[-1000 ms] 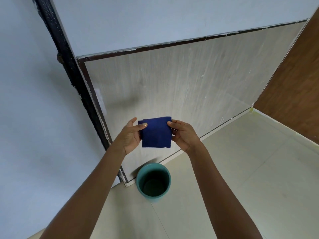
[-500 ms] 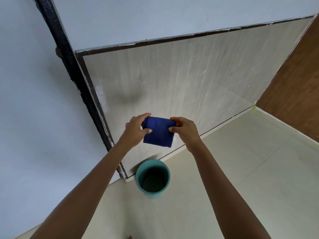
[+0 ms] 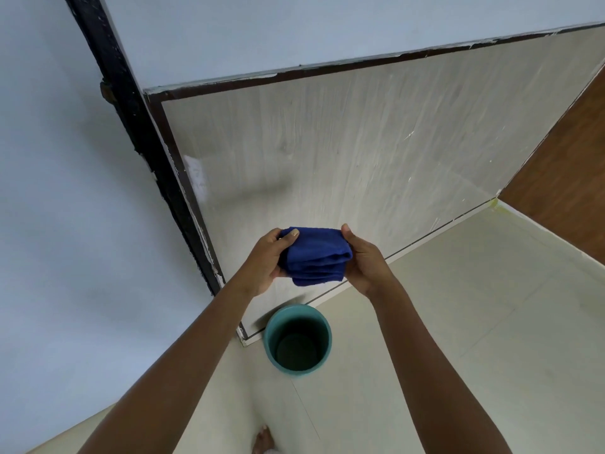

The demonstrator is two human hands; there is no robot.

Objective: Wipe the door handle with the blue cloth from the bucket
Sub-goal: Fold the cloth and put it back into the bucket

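Observation:
A dark blue cloth (image 3: 316, 256), folded into a thick wad, is held between both hands in front of the pale door (image 3: 343, 152). My left hand (image 3: 266, 263) grips its left side with the thumb on top. My right hand (image 3: 366, 262) cups its right side. The teal bucket (image 3: 271, 339) stands on the floor directly below the cloth, at the door's lower corner, and looks empty. No door handle is in view.
A black door frame (image 3: 131, 126) runs diagonally on the left beside a pale blue wall (image 3: 65, 224). Brown wood panelling (image 3: 563, 178) is at the right. The floor (image 3: 474, 322) is cream tile. A bare foot (image 3: 263, 442) shows at the bottom edge.
The cloth went from a flat square held by its edges to a thicker folded wad, with both hands closing in around it. The view tilted slightly down.

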